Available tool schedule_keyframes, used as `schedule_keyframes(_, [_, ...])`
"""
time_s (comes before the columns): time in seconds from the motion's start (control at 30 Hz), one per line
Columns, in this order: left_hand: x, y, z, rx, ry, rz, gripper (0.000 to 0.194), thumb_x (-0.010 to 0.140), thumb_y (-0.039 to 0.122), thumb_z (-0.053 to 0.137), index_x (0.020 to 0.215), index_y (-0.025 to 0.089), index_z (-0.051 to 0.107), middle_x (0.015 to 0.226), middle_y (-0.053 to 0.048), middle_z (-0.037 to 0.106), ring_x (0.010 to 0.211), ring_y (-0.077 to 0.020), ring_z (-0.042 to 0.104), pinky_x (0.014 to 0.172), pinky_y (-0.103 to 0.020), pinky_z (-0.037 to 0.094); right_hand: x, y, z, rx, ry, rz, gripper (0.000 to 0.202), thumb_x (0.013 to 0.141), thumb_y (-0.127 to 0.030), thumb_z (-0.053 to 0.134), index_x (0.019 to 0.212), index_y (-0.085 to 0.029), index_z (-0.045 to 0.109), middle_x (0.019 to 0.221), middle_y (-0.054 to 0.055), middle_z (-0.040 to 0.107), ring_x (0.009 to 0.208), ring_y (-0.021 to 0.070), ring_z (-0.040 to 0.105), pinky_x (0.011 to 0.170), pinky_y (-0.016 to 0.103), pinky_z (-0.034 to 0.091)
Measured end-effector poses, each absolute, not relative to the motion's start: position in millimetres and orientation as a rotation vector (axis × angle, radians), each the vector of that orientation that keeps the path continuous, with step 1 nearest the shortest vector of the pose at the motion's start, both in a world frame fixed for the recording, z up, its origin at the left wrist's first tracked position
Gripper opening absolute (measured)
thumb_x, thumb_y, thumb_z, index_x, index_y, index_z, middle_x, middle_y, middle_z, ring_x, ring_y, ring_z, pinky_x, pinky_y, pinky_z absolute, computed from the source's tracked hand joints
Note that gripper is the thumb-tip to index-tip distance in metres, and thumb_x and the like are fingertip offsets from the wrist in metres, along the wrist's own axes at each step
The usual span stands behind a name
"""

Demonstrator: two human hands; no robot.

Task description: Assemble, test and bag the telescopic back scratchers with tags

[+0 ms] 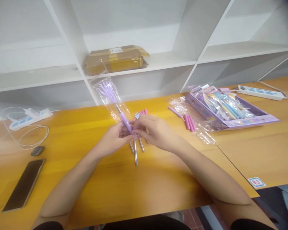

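Observation:
A purple back scratcher (126,122) with a hand-shaped head tilts up and away from me inside a clear plastic bag (117,110). My left hand (114,138) is closed around the lower part of its handle. The fingers of my right hand (156,131) pinch at the bottom end, where handle and bag meet; whether they grip the bag alone I cannot tell. Beneath both hands lie several back scratchers (135,153) with bare metal rods and blue or pink heads, partly hidden by my right hand.
Right of my hands lie pink handle tubes (189,123) on clear plastic, beside a purple display box (252,123) of bagged back scratchers. A phone (25,185), a small dark object (37,150) and a power strip (30,118) lie left. A taped parcel (115,60) sits on the shelf behind.

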State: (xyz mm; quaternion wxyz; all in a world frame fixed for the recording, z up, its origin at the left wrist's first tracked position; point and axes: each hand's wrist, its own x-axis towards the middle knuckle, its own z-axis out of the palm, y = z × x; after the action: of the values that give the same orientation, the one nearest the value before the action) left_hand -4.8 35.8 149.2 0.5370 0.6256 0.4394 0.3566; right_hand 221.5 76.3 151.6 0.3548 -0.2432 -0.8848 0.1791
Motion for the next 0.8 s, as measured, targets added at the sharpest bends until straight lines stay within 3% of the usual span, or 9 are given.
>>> schedule_keyframes(0.4, [-2, 34, 155, 1.466, 1.100, 0.837, 0.050, 0.091, 0.037, 0.084, 0.133, 0.020, 0.066, 0.111, -0.009, 0.080, 0.103, -0.0258, 0.078, 0.093, -0.041, 0.064, 221, 75, 155, -0.661, -2.287, 0.517, 0.019, 0.106, -0.025, 0.066, 0.090, -0.022, 0.056, 0.088, 0.000, 0.066, 0.076, 0.0136, 0.057, 0.074, 0.030, 0.041])
schedule_keyframes(0.63, [-1, 31, 160, 1.458, 1.062, 0.848, 0.049, 0.094, 0.037, 0.082, 0.136, 0.020, 0.064, 0.116, -0.011, 0.080, 0.107, -0.0269, 0.077, 0.092, -0.041, 0.064, 220, 73, 154, -0.797, -2.201, 0.598, 0.024, 0.102, -0.037, 0.073, 0.100, -0.023, 0.053, 0.087, -0.002, 0.061, 0.074, 0.0141, 0.055, 0.069, 0.030, 0.040])
schedule_keyframes(0.8, [0, 29, 164, 1.477, 0.978, 0.910, 0.042, 0.096, 0.036, 0.079, 0.131, 0.020, 0.064, 0.117, -0.010, 0.078, 0.096, -0.0208, 0.076, 0.090, -0.037, 0.063, 217, 72, 153, -0.809, -2.195, 0.641, 0.026, 0.100, -0.039, 0.073, 0.100, -0.023, 0.052, 0.088, -0.001, 0.061, 0.074, 0.0138, 0.054, 0.067, 0.030, 0.039])
